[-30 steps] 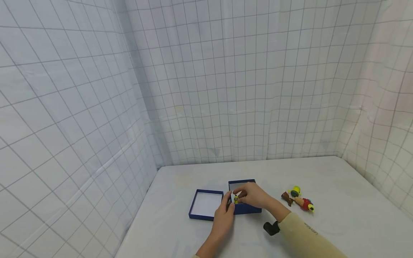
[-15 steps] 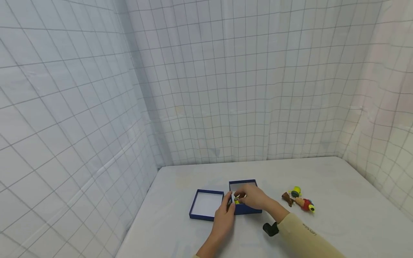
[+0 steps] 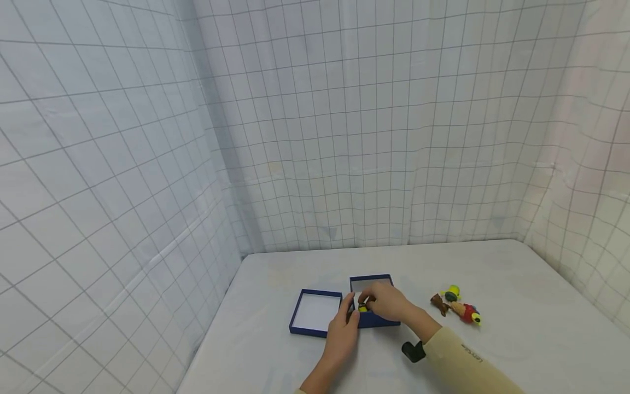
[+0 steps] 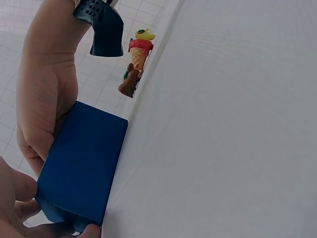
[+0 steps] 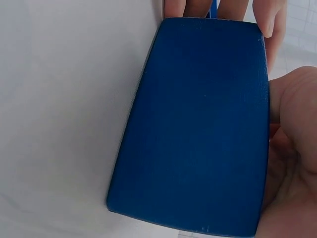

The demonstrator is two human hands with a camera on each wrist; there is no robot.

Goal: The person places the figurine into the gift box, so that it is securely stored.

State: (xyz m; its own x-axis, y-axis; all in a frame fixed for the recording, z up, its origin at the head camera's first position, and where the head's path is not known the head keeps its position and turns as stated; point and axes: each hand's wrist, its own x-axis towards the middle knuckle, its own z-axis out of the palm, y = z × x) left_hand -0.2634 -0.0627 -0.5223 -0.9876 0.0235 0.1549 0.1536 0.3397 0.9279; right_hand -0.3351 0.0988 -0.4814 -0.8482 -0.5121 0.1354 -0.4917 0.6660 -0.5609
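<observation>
Slanting in from five o'clock, the nearest item: one pale sleeve [image 3: 462, 362], right arm. At its cuff, one black wrist piece [image 3: 412, 351], clear of the blue box [image 3: 379, 320].

One left hand [image 3: 343, 332], forearm rising from six o'clock, set at the box's eight o'clock. Fingers laid along the left wall, thumb by the near corner; touching, not wrapped round.

One yellow toy [image 3: 363, 308], small, inside the box at its seven o'clock corner, mostly covered.

One right hand [image 3: 386, 302], entering over the box from four o'clock, back of hand upward, fingers curled down. Appears to pinch the toy; exact contact hidden. Hands close to each other, on separate work.

Handling note, by judgement: settle the toy with a light pinch, parting the fingertips only once it rests on the floor. Keep the left fingers firm against sliding; lift the right wrist clear of the near wall before withdrawing.

One shallow lid [image 3: 315, 312], hollow side up, at nine o'clock.

Three loose toys, three o'clock, near to far: one cone toy [image 3: 465, 312], red-topped; one brown toy [image 3: 439, 304]; one yellow-green toy [image 3: 451, 293].

One checked cloth [image 3: 320, 137], hanging at twelve o'clock.
</observation>
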